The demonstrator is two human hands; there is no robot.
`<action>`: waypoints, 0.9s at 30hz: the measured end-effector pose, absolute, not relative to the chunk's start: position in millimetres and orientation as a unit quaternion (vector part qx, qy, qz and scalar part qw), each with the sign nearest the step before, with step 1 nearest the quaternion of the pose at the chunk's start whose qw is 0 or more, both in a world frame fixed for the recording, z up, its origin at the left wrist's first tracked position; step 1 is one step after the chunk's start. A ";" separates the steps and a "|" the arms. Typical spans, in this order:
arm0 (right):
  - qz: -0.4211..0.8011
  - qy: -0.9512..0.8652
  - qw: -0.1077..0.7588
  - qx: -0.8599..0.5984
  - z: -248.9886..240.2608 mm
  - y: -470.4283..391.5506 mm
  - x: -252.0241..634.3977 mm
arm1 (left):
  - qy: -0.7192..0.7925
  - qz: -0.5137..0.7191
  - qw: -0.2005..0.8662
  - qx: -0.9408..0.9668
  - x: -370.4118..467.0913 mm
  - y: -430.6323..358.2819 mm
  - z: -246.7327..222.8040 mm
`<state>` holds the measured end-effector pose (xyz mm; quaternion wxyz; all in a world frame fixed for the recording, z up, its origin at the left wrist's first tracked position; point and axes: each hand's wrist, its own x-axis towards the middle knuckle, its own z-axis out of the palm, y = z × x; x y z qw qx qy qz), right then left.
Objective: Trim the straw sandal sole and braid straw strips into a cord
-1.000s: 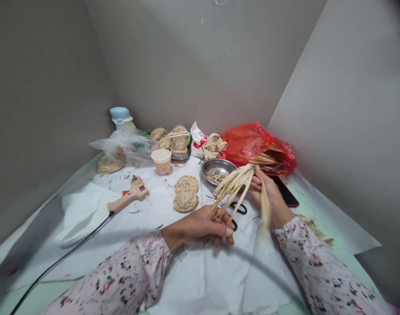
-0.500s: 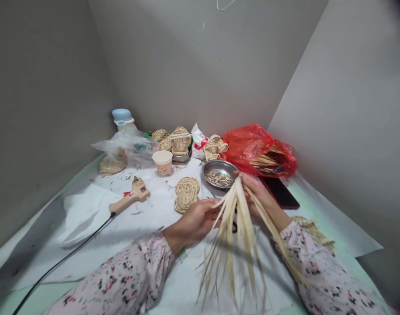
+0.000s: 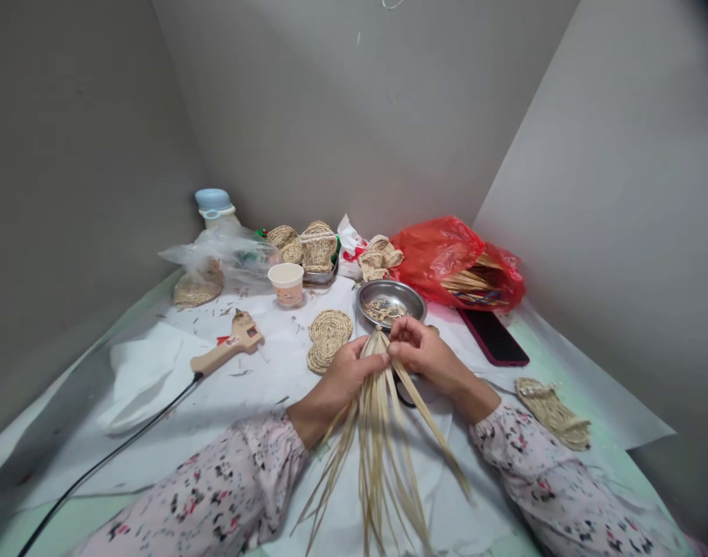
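Note:
A bundle of pale, dry straw-like strips hangs fanned out over the white paper, tied together at its top. My left hand is closed around the bundle just below that top, thumb across the front. On the right side of the bundle, my right hand pinches a strip that stands off from the others. Behind the hands lies a flat woven straw piece with two coiled rounds. A round metal bowl with short straw scraps sits just beyond the bundle top.
To the left lie a glue gun with a black cord and crumpled white paper. A paper cup, woven pieces and a red plastic bag stand behind. A phone and another woven piece are at right.
The bundle has moved left. My left hand has closed around it, while my right hand has shifted from its top to a strip at its right side.

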<state>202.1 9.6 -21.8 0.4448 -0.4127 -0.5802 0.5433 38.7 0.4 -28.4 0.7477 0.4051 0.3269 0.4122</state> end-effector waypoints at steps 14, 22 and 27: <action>0.491 -0.623 0.459 -0.400 -23.7 4.3 196.1 | 0.392 0.437 0.672 0.451 36.2 7.5 -35.5; 0.498 -0.610 0.436 -0.435 -19.9 5.2 199.8 | 0.393 0.438 0.673 0.447 36.9 8.2 -37.6; 0.528 -0.602 0.414 -0.432 -16.9 3.1 200.9 | 0.385 0.440 0.674 0.451 36.6 8.8 -39.2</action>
